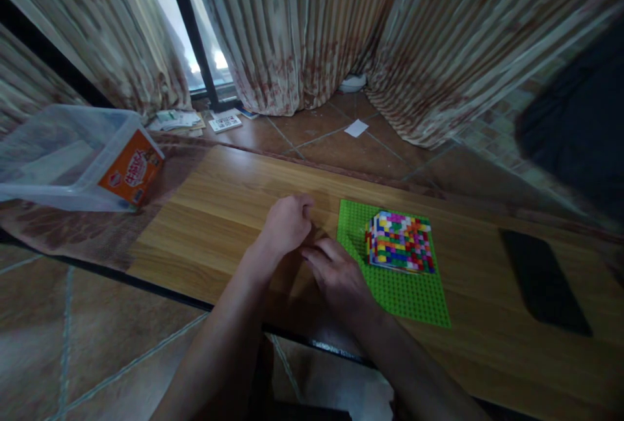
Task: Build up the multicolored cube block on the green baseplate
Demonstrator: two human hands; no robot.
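Above the wooden tabletop, just left of the green studded baseplate [400, 301], my two hands come together. My left hand [287, 223] is closed with its fingers curled, and its palm side is hidden. My right hand [338, 275] is also closed, its bent fingers close beneath the left hand's fingertips. Anything between the fingers is hidden or too small to make out. A block of many-coloured toy bricks [402, 242] stands on the baseplate, several layers high, to the right of my right hand. Neither hand touches it.
A clear plastic bin [63, 197] with an orange label sits at the table's left end. A flat black object [543, 281] lies on the right. Behind the table are striped curtains [263, 31], papers [175, 120] on the floor, and a dark shape [575, 115] at right.
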